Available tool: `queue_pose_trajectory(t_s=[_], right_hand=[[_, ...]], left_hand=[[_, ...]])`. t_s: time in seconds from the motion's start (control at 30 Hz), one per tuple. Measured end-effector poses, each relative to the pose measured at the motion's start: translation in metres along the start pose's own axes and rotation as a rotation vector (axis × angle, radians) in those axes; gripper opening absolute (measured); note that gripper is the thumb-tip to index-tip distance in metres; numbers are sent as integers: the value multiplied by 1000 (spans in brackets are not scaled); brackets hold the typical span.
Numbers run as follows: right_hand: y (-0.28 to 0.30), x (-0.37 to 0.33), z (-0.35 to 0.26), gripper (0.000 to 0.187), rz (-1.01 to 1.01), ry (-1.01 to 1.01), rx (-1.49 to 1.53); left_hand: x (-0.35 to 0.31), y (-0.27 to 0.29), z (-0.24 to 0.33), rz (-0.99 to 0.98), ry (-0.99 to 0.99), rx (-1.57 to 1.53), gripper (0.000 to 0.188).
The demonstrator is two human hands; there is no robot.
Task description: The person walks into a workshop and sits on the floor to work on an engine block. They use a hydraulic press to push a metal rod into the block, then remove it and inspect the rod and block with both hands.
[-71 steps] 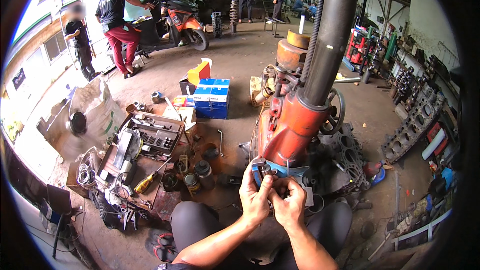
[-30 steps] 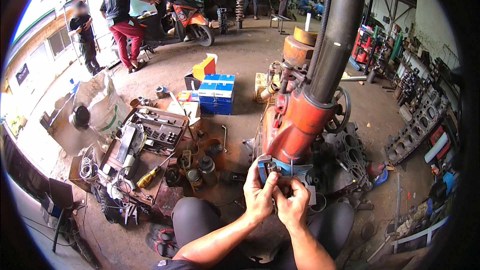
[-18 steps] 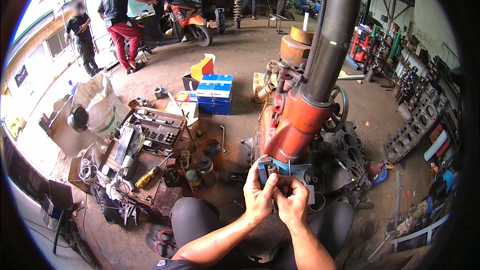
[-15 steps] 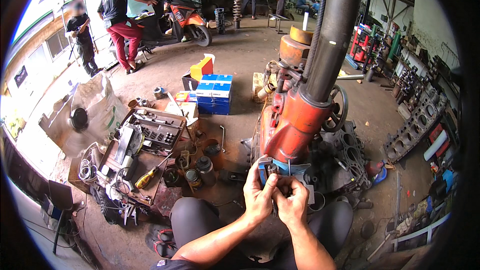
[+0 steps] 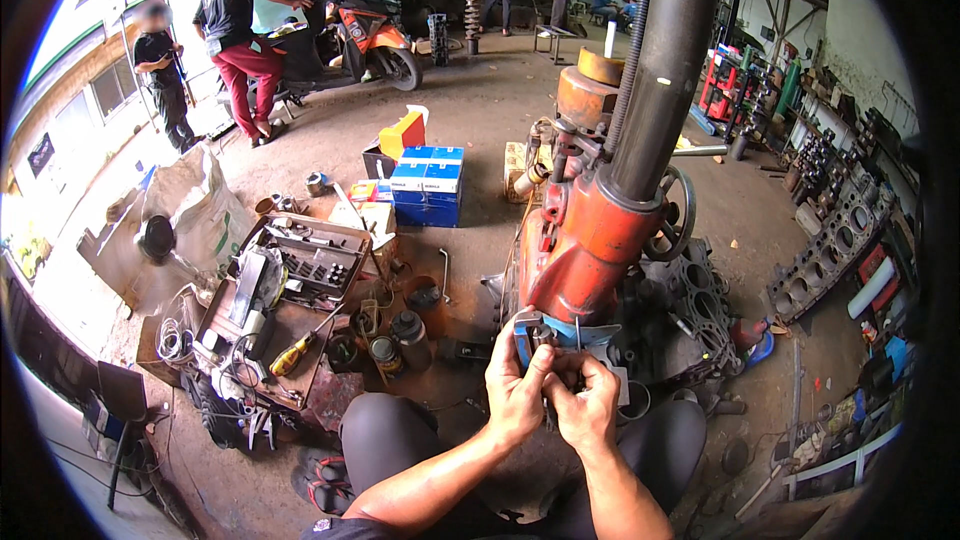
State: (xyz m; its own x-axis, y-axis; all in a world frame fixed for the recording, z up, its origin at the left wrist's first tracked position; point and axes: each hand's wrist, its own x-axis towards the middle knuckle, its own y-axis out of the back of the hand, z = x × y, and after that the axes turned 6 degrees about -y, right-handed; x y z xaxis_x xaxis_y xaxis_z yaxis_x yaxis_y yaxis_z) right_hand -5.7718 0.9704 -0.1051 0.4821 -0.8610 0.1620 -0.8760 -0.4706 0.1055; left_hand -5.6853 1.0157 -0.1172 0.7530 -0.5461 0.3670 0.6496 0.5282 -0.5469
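My left hand is wrapped round the left side of a blue and grey metal part, its thumb pressed on the front. Close beside it, my right hand is closed in a pinch, thumb against bent fingers; whatever sits in that pinch is hidden. A thin upright metal pin and a blue flat edge show just behind the right fingers. Both hands are between my knees, directly in front of the orange machine body with its thick dark column.
To the left, a tool tray lies beside a yellow-handled screwdriver and several cans. Blue boxes stand ahead. Engine blocks lie right of the machine, near a handwheel. A person stands by a scooter.
My hands stay almost in the same place and grip. At the far left, the standing person's arms have shifted slightly. The rest looks the same.
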Motion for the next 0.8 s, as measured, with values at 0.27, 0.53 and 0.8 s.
queue_pose_trajectory(t_s=[0.27,0.53,0.8], right_hand=[[4,-6,-17,16,-81,29,156],[16,-17,-42,24,-287,-101,322],[24,-18,-41,20,-295,-96,159]], left_hand=[[23,10,16,-56,155,-244,58],[44,29,31,-218,282,-510,62],[42,33,38,-325,278,-226,72]])
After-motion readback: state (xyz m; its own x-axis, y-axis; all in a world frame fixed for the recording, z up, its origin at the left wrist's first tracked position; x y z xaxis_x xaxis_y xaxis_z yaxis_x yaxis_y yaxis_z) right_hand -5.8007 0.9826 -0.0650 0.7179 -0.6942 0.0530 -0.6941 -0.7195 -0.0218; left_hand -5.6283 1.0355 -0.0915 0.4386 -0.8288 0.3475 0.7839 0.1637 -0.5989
